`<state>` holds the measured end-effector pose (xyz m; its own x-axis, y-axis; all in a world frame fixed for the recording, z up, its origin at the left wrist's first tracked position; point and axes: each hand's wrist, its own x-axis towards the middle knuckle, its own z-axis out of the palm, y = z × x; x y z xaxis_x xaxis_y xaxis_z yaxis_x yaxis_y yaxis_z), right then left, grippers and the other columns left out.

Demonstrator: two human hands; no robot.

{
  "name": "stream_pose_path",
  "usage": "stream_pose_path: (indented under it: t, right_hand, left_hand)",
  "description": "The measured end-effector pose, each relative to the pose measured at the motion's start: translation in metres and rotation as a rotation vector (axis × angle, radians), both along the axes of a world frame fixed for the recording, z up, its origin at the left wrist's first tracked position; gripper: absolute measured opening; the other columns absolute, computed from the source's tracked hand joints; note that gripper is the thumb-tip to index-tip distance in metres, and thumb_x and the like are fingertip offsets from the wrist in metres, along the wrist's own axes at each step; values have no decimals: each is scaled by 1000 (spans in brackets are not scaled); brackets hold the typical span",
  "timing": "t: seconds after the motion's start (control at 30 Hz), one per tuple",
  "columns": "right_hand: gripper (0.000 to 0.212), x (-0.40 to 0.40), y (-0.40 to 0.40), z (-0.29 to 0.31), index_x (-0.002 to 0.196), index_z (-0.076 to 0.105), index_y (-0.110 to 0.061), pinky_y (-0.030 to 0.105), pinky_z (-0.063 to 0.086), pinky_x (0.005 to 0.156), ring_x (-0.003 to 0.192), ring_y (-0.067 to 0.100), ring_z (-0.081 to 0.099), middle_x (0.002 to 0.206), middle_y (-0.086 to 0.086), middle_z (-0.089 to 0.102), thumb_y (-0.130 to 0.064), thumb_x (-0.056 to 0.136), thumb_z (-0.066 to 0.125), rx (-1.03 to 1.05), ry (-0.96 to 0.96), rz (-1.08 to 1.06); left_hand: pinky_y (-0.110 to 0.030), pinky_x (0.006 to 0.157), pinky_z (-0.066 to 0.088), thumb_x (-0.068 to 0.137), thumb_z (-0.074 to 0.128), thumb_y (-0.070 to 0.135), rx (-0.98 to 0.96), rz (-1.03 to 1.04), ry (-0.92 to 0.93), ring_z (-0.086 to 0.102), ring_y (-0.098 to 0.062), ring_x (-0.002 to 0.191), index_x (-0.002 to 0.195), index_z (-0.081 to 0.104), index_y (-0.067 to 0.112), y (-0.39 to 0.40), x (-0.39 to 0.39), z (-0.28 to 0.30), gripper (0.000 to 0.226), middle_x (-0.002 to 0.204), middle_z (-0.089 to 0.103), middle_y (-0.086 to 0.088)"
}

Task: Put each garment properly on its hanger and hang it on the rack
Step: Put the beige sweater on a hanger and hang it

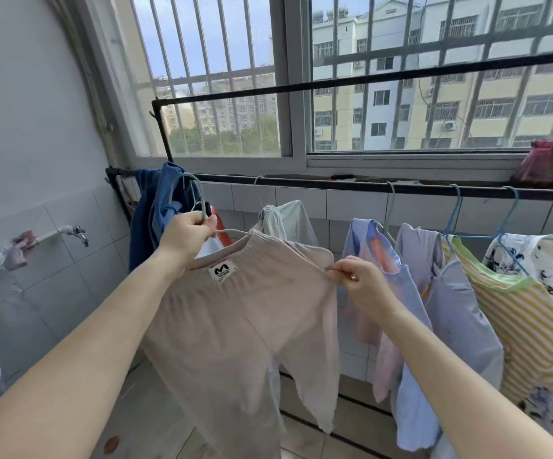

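Observation:
Pale pink knit pants (252, 319) with a white label at the waistband hang in front of me on a light hanger (232, 231). My left hand (185, 235) grips the hanger just below its hook, under the black rack bar (351, 186). My right hand (361, 279) pinches the right edge of the waistband. The hanger's hook curves up near the bar, and I cannot tell whether it is over it.
A blue garment (155, 213) is draped over the rack's left end. A white garment (288, 220), a lilac one (410, 293), a yellow striped one (516, 313) and a floral one (533, 256) hang to the right. A tap (76, 233) juts from the left wall. Barred windows stand behind.

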<state>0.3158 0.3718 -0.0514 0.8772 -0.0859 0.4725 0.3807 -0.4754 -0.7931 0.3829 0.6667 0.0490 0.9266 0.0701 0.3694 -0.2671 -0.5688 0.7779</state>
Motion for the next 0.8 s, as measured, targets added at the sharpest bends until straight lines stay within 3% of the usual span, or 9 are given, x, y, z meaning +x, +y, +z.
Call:
stream_pose_path:
  t: [0.1,0.17,0.27,0.33,0.43,0.53,0.7,0.8]
  right_hand:
    - [20,-3,-5,15,85,64,-29,23,48,77,84,15,58,92,-6,60,-14,82,77,103,-77,-147]
    - [16,-5,-6,27,94,67,-26,23,48,80,87,9,58,98,-5,64,-17,84,75,108,-71,-92]
    - [15,-7,-4,34,82,73,-23,24,45,73,73,3,57,79,-10,68,-10,89,69,45,35,47]
    - [22,-10,-6,35,73,72,-20,22,42,68,66,3,53,68,-7,64,-4,88,68,110,18,30]
    - [15,-18,-10,37,78,75,-14,24,40,67,69,6,52,71,-1,64,-6,88,69,229,5,33]
    - [24,-20,-16,34,75,75,-22,16,43,67,65,-2,55,65,-14,66,-4,89,67,227,-26,-47]
    - [20,-29,-32,36,77,73,-13,14,45,64,61,-3,55,68,-5,67,3,87,66,318,-201,-253]
    - [24,-37,-42,29,74,72,-20,18,45,65,64,5,57,69,-4,66,1,84,70,142,-204,-243]
  left_hand:
    - [-32,68,39,99,54,24,-75,-89,21,47,-18,66,87,59,-15,-8,-2,4,41,69,53,-9]
    - [-29,64,36,100,53,24,-78,-130,2,42,-14,60,84,58,-12,-14,-3,3,41,65,50,-3]
    - [-19,51,34,101,51,26,-16,-193,-24,38,-5,44,71,57,6,-28,-5,4,36,47,46,14]
    - [-14,49,35,101,52,24,14,-223,-64,42,-3,47,70,54,7,-36,-7,5,35,50,51,13]
    - [-24,63,39,100,53,23,66,-251,-136,50,-14,67,78,56,-4,-41,-9,9,35,71,61,-11]
    - [-32,65,39,99,55,22,96,-264,-160,51,-22,69,77,56,-4,-51,-6,6,34,76,62,-26]
    - [-49,68,49,98,56,28,132,-108,-202,52,-31,61,72,53,1,-59,0,-1,38,67,61,-18]
    - [-49,67,51,99,54,32,79,-44,-176,58,-38,67,73,55,1,-63,1,1,40,76,67,-19]
